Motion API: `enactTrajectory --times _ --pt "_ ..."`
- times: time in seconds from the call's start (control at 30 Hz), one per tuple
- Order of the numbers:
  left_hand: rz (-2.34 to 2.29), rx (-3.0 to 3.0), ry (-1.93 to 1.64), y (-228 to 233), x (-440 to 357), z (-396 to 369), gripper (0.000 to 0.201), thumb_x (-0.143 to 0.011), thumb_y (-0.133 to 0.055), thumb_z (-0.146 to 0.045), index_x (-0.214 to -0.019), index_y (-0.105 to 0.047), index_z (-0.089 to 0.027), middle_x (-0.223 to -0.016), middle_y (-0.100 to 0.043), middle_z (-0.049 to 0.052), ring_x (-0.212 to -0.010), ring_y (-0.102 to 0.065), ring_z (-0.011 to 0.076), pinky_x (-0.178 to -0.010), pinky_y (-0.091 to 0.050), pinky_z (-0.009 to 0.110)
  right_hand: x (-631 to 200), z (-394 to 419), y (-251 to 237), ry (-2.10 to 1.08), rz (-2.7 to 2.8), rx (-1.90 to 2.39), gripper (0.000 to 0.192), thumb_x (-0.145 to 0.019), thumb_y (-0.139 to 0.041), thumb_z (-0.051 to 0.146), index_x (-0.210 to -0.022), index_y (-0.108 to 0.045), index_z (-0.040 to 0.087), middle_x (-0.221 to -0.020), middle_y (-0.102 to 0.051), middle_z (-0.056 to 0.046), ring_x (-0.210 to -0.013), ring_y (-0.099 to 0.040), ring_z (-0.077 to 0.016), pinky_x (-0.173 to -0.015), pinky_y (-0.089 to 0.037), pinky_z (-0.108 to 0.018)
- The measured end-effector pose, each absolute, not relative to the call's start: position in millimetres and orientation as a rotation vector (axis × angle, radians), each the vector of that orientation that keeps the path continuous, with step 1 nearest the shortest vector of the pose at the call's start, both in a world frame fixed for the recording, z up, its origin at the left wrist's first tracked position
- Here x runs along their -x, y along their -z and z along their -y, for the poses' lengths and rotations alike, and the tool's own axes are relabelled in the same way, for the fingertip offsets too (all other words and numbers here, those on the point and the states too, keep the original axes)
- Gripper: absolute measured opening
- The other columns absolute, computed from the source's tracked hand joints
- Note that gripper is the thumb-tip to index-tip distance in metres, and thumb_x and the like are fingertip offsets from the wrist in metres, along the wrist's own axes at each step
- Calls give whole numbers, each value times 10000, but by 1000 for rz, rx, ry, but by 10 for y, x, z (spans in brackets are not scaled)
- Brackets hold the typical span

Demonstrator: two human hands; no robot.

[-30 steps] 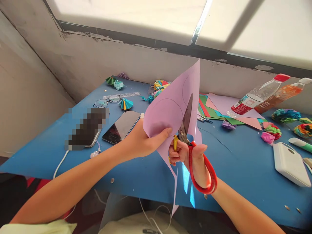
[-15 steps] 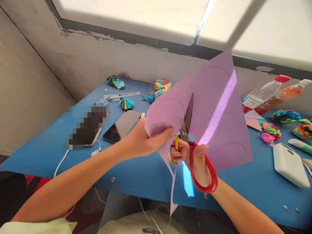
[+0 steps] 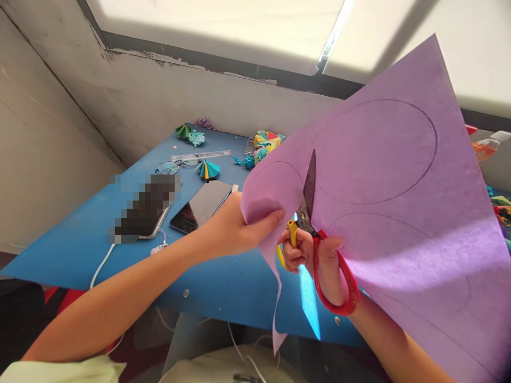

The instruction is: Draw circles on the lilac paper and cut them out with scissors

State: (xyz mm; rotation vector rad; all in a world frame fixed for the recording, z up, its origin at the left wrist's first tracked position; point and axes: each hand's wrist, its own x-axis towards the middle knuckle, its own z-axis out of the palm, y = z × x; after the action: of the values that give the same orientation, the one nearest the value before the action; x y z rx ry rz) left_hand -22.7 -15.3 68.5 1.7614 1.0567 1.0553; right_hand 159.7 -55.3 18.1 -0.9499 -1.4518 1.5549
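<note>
Both hands work one sheet held up above the near edge of a blue table [image 3: 80, 250]. Left hand [image 3: 235, 231]: closed on the purple paper sheet [image 3: 399, 213], thumb on the near face and fingers hidden behind it, pinching the sheet's left portion, which curls into a rounded fold over the thumb. Right hand [image 3: 315, 260]: wrapped around the handles of the scissors [image 3: 315, 234], fingers through the large red loop and the thumb side at the small yellow loop; the dark blade points upward into the sheet, and its tip lies between two drawn circles.

Purple paper sheet: matte, pale violet, large enough to cover most of the right half of the view and hide the table behind it. Thin pencilled circles mark its surface, one large circle upper right, a smaller one at the left above the thumb, and parts of two more lower down. A band of sunlight crosses its lower right area. A narrow cut strip [image 3: 277, 298] hangs from the lower left edge, below the hands, reaching past the table edge.

On the table behind the left arm lie a dark phone [image 3: 202, 205], a pair of glasses [image 3: 175, 164], a clear ruler [image 3: 202, 155] and several small folded paper ornaments [image 3: 207, 169].
</note>
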Motion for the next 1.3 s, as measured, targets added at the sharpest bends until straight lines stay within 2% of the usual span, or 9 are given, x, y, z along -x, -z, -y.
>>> enactTrajectory --times 0.17,0.3,0.47,0.7,0.9,1.0,1.07,1.17,1.3 --pt "-1023 -1829 -926 -712 256 147 315 -851 -556 -303 -567 -506 -174 -560 -523 -3 -706 -581 158 -597 -479 241 -1611 547 -201 -1539 1487 959 842 -689 -156 910 -896 -519 179 -680 -257 36 -567 -240 -103 -526 -265 -276" --pt "-1063 -1854 -918 -745 280 139 279 -821 -595 -321 -586 -548 -177 -642 -593 25 -824 -617 205 -615 -502 256 -1619 534 -196 -1523 1517 918 806 -700 -186 901 -873 -503 180 -662 -266 43 -548 -239 -98 -516 -260 -278" --pt "-1084 -1834 -901 -794 307 137 135 -792 -640 -319 -790 -660 -186 -776 -666 39 -835 -644 221 -609 -522 270 -1658 524 -128 -1601 1434 935 806 -658 -289 922 -885 -517 183 -654 -226 57 -528 -183 -78 -481 -211 -262" --pt "-1091 -1756 -870 -789 346 106 200 -796 -653 -381 -837 -672 -186 -871 -692 43 -843 -656 215 -608 -520 261 -1676 521 -164 -1637 1406 955 740 -677 -371 891 -828 -501 179 -641 -260 61 -516 -172 -61 -472 -172 -249" --pt "-960 -1370 -1137 -712 212 85 243 -836 -625 -394 -832 -628 -151 -769 -684 37 -674 -661 161 -592 -513 250 -1615 507 -185 -1659 1408 966 830 -604 -336 941 -846 -504 164 -619 -241 73 -492 -185 -53 -456 -205 -227" --pt "-923 -1303 -1164 -694 180 79 239 -840 -626 -374 -786 -581 -147 -705 -644 18 -515 -595 109 -476 -440 222 -1620 505 -179 -1667 1481 901 852 -649 -250 929 -898 -520 160 -664 -353 35 -503 -298 -72 -470 -296 -245" --pt "-933 -1315 -1166 -690 195 64 252 -851 -619 -358 -723 -531 -159 -613 -570 -24 -425 -487 64 -417 -363 203 -1640 500 -171 -1678 1562 840 891 -653 -224 924 -964 -547 155 -756 -465 -26 -555 -411 -107 -506 -387 -278" --pt "-991 -1338 -1176 -691 233 32 321 -840 -637 -378 -654 -476 -171 -532 -479 -56 -432 -413 48 -406 -319 177 -1671 488 -171 -1735 1626 723 922 -652 -261 916 -1111 -548 170 -961 -541 -115 -759 -544 -193 -613 -498 -339" --pt "-1079 -1404 -1143 -710 249 19 402 -765 -712 -370 -560 -432 -167 -475 -423 -64 -438 -367 44 -404 -289 170 -1688 473 -228 -1757 1671 626 918 -666 -358 892 -1275 -484 216 -1226 -477 -152 -1106 -506 -279 -852 -501 -431"
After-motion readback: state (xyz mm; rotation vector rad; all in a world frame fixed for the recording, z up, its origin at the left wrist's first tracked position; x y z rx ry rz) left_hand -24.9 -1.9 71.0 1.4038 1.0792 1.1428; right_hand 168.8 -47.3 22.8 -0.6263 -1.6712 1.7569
